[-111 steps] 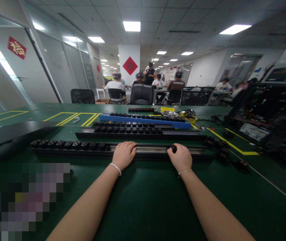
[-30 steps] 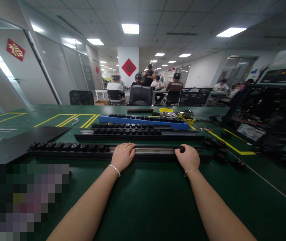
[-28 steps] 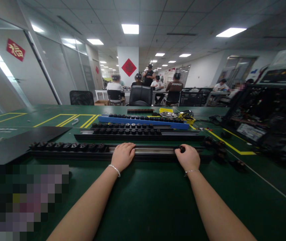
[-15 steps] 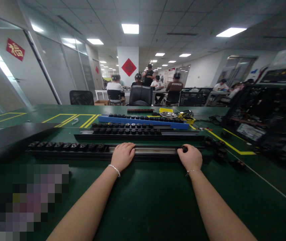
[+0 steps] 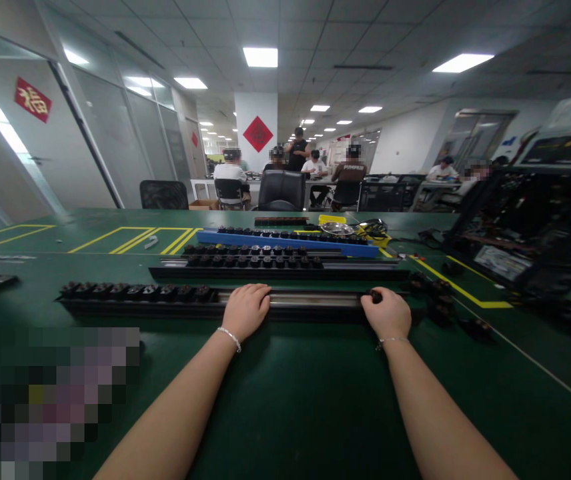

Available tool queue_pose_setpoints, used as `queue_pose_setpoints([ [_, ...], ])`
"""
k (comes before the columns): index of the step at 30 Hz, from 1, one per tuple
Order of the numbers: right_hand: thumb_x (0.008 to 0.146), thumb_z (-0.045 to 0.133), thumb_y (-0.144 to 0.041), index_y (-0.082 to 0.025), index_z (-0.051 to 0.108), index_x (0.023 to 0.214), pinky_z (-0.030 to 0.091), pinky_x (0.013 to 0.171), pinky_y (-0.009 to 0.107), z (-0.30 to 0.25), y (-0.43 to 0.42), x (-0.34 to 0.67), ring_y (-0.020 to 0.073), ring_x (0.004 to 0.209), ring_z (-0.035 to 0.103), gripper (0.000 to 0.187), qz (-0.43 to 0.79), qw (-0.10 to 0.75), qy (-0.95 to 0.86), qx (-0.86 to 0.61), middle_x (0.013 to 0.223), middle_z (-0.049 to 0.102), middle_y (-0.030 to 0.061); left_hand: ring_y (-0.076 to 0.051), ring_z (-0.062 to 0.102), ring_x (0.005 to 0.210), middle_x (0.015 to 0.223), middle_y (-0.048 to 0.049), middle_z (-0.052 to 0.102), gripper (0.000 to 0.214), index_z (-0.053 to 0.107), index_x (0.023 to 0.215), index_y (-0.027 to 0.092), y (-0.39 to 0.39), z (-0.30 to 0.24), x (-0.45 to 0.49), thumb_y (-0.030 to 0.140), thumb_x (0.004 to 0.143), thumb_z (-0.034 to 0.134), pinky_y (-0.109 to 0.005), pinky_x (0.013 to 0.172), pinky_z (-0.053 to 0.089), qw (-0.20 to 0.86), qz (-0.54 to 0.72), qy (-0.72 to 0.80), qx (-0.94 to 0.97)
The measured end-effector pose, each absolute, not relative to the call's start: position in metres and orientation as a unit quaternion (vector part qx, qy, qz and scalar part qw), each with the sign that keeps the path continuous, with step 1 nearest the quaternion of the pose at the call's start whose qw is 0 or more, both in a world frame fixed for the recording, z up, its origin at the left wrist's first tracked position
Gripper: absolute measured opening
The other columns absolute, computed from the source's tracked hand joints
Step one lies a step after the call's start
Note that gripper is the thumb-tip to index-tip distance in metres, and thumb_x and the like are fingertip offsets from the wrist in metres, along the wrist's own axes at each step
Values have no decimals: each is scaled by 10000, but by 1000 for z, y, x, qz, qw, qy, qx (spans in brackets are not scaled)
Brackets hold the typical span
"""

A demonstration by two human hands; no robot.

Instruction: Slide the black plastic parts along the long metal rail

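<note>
A long black rail (image 5: 310,301) with a metal channel lies across the green table in front of me. Several black knobs (image 5: 135,291) sit in a row on its left half. My left hand (image 5: 246,309) rests curled on the rail's middle, fingers folded over its near edge. My right hand (image 5: 388,313) is closed around a small black knob (image 5: 376,295) near the rail's right end.
Behind lie a second black rail (image 5: 275,267) and a blue rail (image 5: 285,240), both carrying knobs. Loose black knobs (image 5: 438,300) lie at the right, beside a dark machine (image 5: 530,227). A yellow tray (image 5: 333,219) and metal dish (image 5: 338,228) stand farther back. People sit at distant desks.
My right hand has slid the black knob rightward along the rail, toward its end. My left hand has stayed in place. The dark panel at the left has dropped out of view.
</note>
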State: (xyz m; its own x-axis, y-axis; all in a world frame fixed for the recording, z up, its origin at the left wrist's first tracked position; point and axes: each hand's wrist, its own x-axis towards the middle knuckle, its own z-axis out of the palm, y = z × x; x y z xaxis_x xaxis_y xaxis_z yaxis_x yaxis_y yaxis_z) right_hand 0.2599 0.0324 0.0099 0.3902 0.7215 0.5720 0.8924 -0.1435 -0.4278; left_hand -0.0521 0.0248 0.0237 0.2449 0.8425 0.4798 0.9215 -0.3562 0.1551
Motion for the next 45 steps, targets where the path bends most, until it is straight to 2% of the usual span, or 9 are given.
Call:
queue_pose_setpoints([
  [45,679,457,-329,-147,689,870,431,790,362,10,31,274,250,831,571,351,-130,376,-514,-760,838,662,106,-207,588,1062,1145,-27,666,311,653,1087,244,24,24,-52,294,888,419,-382,935,439,78,-256,-556,-787],
])
